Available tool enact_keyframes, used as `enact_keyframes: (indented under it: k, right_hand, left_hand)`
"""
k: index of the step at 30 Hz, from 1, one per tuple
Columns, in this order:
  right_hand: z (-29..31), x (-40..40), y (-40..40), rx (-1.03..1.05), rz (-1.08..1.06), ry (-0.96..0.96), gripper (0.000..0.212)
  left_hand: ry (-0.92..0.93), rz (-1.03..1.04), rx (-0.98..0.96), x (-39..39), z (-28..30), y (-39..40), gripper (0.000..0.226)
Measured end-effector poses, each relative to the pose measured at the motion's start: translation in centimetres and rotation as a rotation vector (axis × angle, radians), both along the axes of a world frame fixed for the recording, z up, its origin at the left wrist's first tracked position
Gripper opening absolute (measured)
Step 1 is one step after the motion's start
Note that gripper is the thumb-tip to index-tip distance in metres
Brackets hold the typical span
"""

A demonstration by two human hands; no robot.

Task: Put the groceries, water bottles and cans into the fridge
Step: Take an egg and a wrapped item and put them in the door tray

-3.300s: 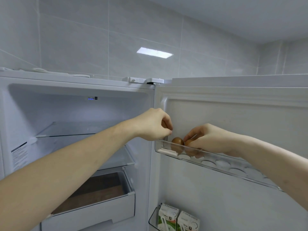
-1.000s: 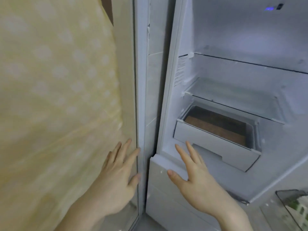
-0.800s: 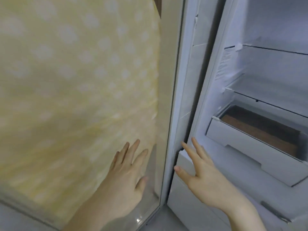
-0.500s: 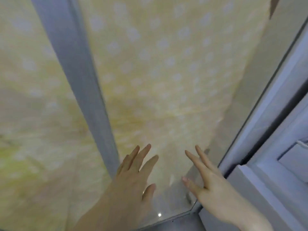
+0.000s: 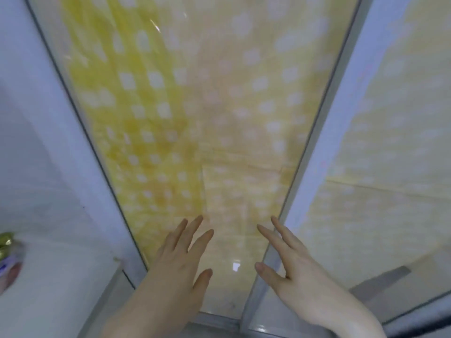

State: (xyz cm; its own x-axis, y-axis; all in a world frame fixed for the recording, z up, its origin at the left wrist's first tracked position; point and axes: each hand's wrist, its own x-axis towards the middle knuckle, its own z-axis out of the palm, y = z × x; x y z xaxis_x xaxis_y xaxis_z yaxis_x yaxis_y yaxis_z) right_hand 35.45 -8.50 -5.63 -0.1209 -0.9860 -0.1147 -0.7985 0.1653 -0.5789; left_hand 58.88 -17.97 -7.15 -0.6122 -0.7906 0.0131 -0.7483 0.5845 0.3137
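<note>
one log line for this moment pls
left hand: open, empty | right hand: open, empty | fridge: out of view | facing: yellow dotted curtain behind glass

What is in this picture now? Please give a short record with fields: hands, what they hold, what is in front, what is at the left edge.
left hand: open, fingers spread, holds nothing
right hand: open, fingers spread, holds nothing
in front: glass pane in a grey frame, yellow dotted curtain behind it
left edge: white surface with a blurred package, kind not readable
fridge: not in view
</note>
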Motion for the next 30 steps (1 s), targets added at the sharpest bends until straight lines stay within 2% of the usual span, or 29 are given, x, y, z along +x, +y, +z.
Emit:
enact_keyframes:
  k: [4,11,15,24,30]
  right_hand:
    - [-0.3,4.8,-2.2,0.008,0.109,0.021,0.068]
    - [-0.9,12.6,-8.2,0.094,0.352,0.07,0.068]
    - [-1.3,16.6,-12.7,0.092,0.539,0.085,0.067]
    - [-3.0,24.6,-21.8,0.094,0.915,0.061,0.067]
    - [-3.8,29.9,-24.9,0.114,1.123,0.05,0.066]
  left_hand:
    - [0.029,0.09,0.007,5.7,-0.9,-0.3,0.067]
    - [0.094,0.324,0.001,14.8,-2.7,-0.5,0.079]
    - [0.105,0.481,0.0,19.3,-3.6,-0.7,0.072]
    - [0.039,0.908,0.016,25.5,-4.4,0.9,0.069]
    - [0.043,1.146,-0.002,28.0,-5.1,3.3,0.066]
